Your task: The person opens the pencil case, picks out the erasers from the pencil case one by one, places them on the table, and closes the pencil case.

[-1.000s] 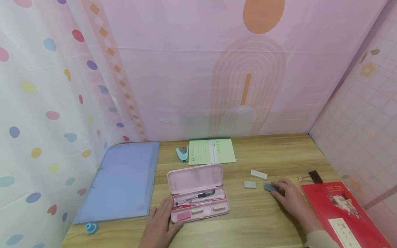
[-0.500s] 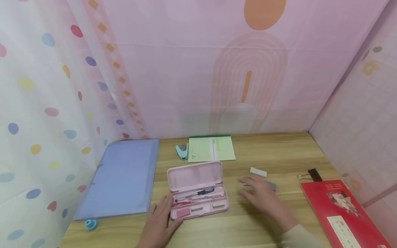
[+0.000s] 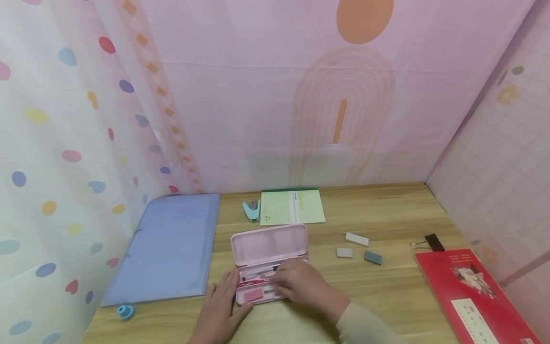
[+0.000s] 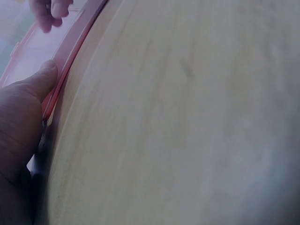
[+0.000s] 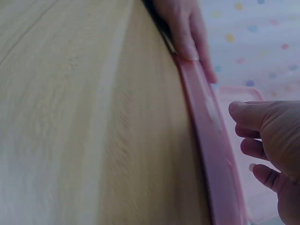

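Note:
A pink pencil case [image 3: 269,244] lies with its lid up on the table. Inside are a black-capped pen [image 3: 259,273], a red pen [image 3: 249,283], a pink eraser [image 3: 253,295] and a whitish eraser [image 3: 268,289] partly covered by the right hand. My left hand [image 3: 220,306] rests against the case's left end, fingers extended, thumb touching the front edge. Over the case's right half hovers my right hand [image 3: 302,284], its fingers loosely bent; nothing shows between them in the right wrist view. It hides the right compartment. Two whitish erasers and a blue eraser [image 3: 373,258] lie right of the case.
Behind the case are a mint stapler [image 3: 252,210] and a green notebook [image 3: 293,207]. A blue folder [image 3: 167,248] lies left, with a small blue round object [image 3: 126,312] below it. Right are a black binder clip [image 3: 434,242] and a red book [image 3: 468,282].
My right hand has let go of the blue eraser beside the two whitish ones and swung left over the pencil case. My left hand has stayed at the case.

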`<state>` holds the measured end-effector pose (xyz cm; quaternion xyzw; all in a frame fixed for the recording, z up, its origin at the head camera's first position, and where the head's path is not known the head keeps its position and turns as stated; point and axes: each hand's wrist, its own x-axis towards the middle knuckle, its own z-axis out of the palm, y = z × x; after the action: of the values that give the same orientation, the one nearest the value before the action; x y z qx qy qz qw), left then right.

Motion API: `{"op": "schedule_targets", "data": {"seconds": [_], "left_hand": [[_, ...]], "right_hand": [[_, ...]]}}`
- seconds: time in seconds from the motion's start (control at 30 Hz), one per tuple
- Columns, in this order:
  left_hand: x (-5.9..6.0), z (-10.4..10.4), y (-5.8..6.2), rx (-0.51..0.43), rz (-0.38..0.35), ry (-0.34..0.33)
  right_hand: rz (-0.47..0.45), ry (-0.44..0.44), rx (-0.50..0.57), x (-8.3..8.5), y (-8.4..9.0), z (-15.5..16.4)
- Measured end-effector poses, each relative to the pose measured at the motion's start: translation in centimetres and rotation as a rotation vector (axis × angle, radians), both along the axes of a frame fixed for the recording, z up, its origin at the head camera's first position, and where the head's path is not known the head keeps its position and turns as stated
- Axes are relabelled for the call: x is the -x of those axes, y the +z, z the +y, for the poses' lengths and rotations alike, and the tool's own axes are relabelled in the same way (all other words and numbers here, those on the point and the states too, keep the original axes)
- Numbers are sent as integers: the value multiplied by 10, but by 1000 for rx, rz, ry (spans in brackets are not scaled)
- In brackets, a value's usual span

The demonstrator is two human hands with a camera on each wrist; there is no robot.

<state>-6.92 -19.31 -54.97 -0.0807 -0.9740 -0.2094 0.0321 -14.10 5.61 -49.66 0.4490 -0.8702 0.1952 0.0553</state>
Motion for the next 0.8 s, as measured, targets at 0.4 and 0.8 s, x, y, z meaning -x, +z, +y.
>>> {"op": "schedule_targets", "data": {"seconds": [0.4, 0.8], "left_hand": [[0, 0, 1, -7, -15, 7], [0, 1, 0, -10, -27, 13]], "right_hand": [[0, 24, -71, 1, -8, -11], [23, 20, -97, 1, -12, -12]]}}
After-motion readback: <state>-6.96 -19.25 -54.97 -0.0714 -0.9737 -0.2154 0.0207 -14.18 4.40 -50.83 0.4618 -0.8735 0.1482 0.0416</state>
